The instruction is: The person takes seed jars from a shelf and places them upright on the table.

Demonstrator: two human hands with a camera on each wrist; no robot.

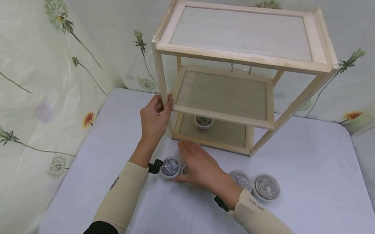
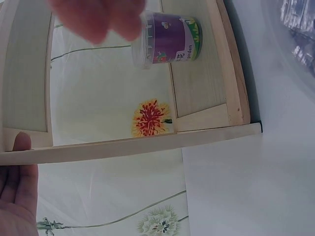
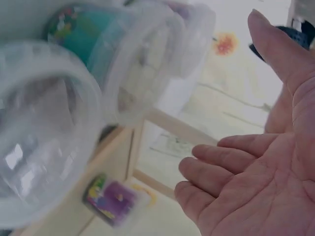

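My left hand [image 1: 153, 120] grips the left front post of a three-tier wooden shelf [image 1: 240, 57], thumb and fingers on either side of it. A small clear-topped jar with a purple label [image 2: 170, 42] stands on the bottom tier. My right hand [image 1: 200, 167] hovers in front of that tier, holding nothing. Its palm and spread, slightly bent fingers [image 3: 206, 177] show in the right wrist view. Beneath and beside it are lidded jars on the table: a leftmost jar [image 1: 170, 167], a partly covered one [image 1: 185, 170] and two to the right [image 1: 241, 179].
The rightmost jar [image 1: 266, 187] stands beside its neighbour on the white-covered table [image 1: 313, 179]. A flower-patterned sheet [image 1: 91, 15] hangs behind and to the left. The shelf's middle tier [image 1: 225, 94] overhangs the purple-labelled jar. One table jar has a teal label [image 3: 88, 37].
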